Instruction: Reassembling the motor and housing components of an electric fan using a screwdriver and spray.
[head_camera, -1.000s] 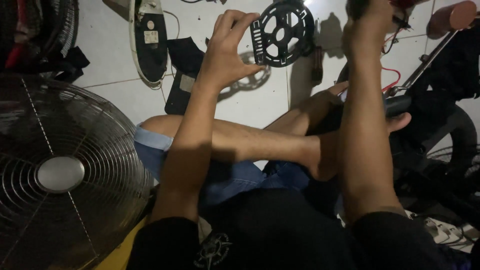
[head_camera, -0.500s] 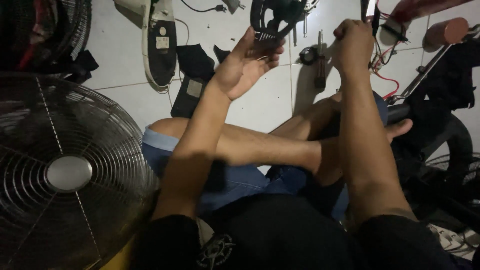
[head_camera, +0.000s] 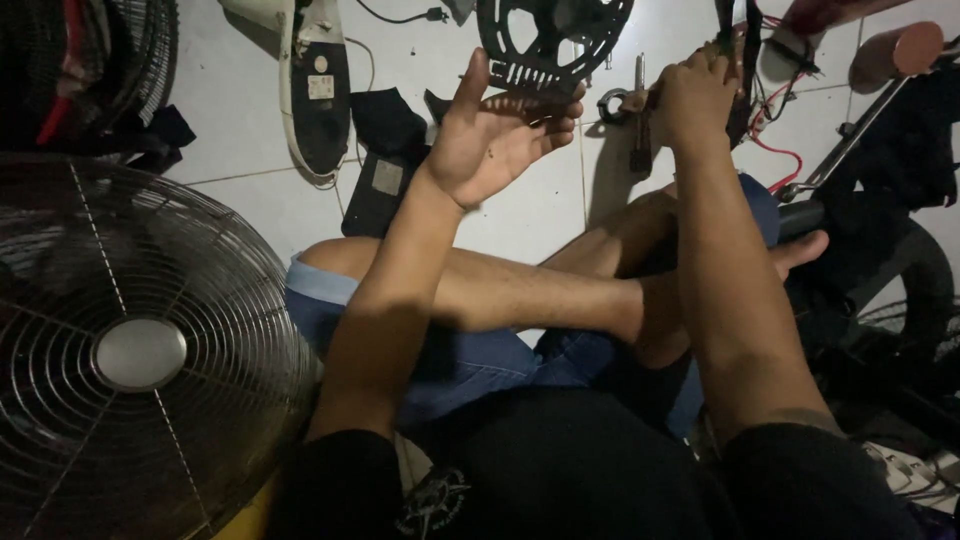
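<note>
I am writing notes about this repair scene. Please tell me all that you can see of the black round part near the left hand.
The black round part is a flat disc that looks like plastic, with large cut-out openings between spokes and a row of small slots along its lower edge. Its top is cut off by the picture's upper edge. It sits tilted above the white tiled floor. The left hand, palm open and up, meets its lower rim with the fingertips. What lies behind it is unclear.

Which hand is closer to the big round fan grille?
Left. The left hand is raised up and right of the fan grille, apart from it. The right hand is farther right, across the legs.
</note>
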